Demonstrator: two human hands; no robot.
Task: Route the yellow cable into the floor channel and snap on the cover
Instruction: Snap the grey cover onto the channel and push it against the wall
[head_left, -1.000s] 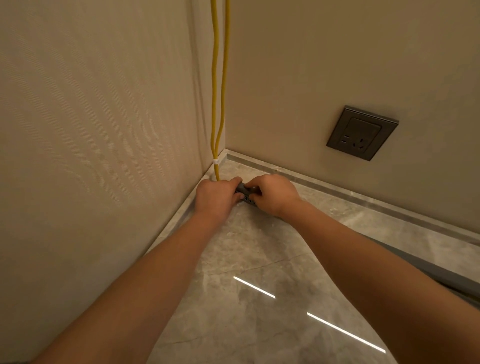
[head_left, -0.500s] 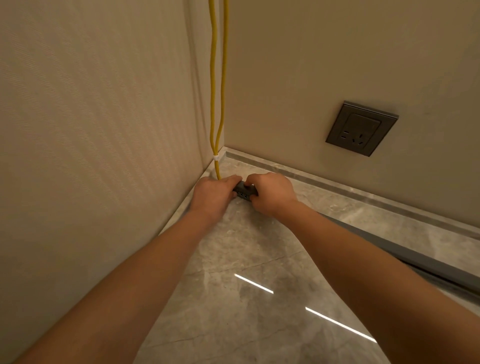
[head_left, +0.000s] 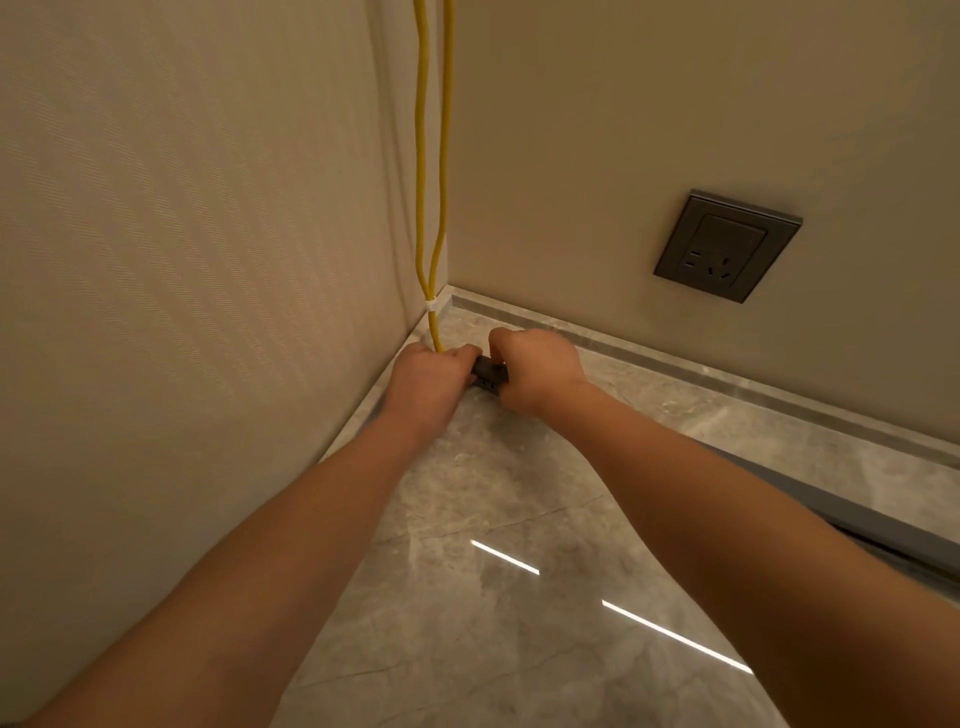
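Yellow cable (head_left: 422, 156) hangs down the room corner in two strands, which meet at a small white tie (head_left: 430, 304) just above the floor; below the tie a single strand runs down and disappears behind the left hand (head_left: 428, 382). In the head view, the only one given, both bare forearms reach forward to the corner where the ribbed beige wall (head_left: 182, 260) on the left meets the plain wall (head_left: 649, 130) at the back. The left hand is curled into a fist on the grey marble-look floor (head_left: 493, 597), its fingers closed at the foot of the cable, though what exactly they pinch is hidden. The right hand (head_left: 537, 371) sits just beside it, also closed, and between the two hands a short dark grey piece (head_left: 488, 375) shows, gripped from both ends; whether this is the end of the channel or its cover cannot be told. From under the right forearm a dark grey floor channel (head_left: 857, 525) runs along the floor toward the right edge, lying parallel to the stone skirting (head_left: 727, 384) and apart from it. A dark grey wall socket (head_left: 727, 247) is set in the back wall, well above the skirting. Two bright streaks of reflected light (head_left: 675, 636) lie on the polished floor between the forearms.
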